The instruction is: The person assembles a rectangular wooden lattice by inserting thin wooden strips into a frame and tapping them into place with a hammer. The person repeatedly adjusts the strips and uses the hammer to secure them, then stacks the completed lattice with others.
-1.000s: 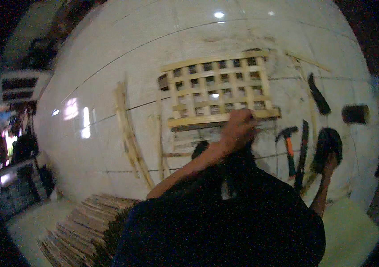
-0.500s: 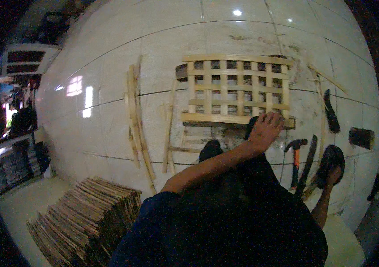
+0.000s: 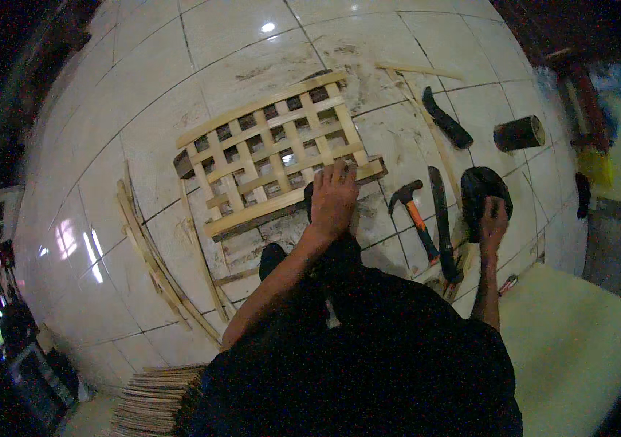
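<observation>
A lattice panel of pale, interlaced flat slats (image 3: pixel 256 209) lies at an angle on the tiled floor in front of me. My left hand (image 3: pixel 336 198) rests on its near edge toward the right corner, fingers bent over the slat. To the right, my right hand (image 3: pixel 496 220) is at a dark, rounded, bowl-like thing (image 3: pixel 479 183), its fingers curled together at the rim. Anything between those fingers is too small to make out. Between the hands lie a claw hammer (image 3: pixel 417 218) with an orange and black handle and a long dark blade-like tool (image 3: pixel 441 222).
Loose strips (image 3: pixel 151 251) lie left of the panel, and a bundle of thin sticks (image 3: pixel 156 397) sits at lower left. A dark curved piece (image 3: pixel 445 120) and a short dark cylinder (image 3: pixel 519 134) are at far right. A pale slab (image 3: pixel 572 328) is at lower right.
The view has swung to the right, so the panel now appears tilted and further left. My left hand stays on the panel's near edge; my right hand stays by the dark bowl-like thing, its fingers now showing.
</observation>
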### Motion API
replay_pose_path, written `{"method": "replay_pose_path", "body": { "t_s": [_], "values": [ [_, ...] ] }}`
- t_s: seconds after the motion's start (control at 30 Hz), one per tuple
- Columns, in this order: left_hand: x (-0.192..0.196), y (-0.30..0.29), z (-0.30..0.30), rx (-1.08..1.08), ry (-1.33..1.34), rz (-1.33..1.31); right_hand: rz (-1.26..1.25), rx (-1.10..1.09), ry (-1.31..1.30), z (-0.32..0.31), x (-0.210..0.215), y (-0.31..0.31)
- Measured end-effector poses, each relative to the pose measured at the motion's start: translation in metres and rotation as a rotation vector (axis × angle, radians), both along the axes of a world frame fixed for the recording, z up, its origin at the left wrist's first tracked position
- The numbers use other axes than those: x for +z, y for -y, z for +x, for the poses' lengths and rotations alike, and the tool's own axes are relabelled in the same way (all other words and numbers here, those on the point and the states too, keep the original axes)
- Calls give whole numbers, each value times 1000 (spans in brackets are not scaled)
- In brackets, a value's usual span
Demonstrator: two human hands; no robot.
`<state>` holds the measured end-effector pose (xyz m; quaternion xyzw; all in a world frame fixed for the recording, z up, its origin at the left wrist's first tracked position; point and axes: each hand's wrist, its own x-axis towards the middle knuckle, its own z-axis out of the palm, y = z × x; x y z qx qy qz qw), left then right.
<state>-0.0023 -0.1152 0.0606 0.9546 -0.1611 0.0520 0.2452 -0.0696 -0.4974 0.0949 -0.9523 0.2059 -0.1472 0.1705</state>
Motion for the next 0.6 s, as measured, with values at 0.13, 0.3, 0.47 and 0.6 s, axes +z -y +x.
{"method": "replay_pose_path", "body": {
  "t_s": [0.13,0.3,0.47,0.6],
  "values": [
    [9,3,-3,-204,-121,-366,270,198,-168,5,36,-133],
    [5,3,-21,-404,-519,-617,470,522,-152,9,-5,-207],
    [38,-10,-27,-279,-647,-659,655,525,-231,1,6,-217],
    [32,-13,-24,-148,-530,-590,566,461,-94,-15,1,-192]
  ]
}}
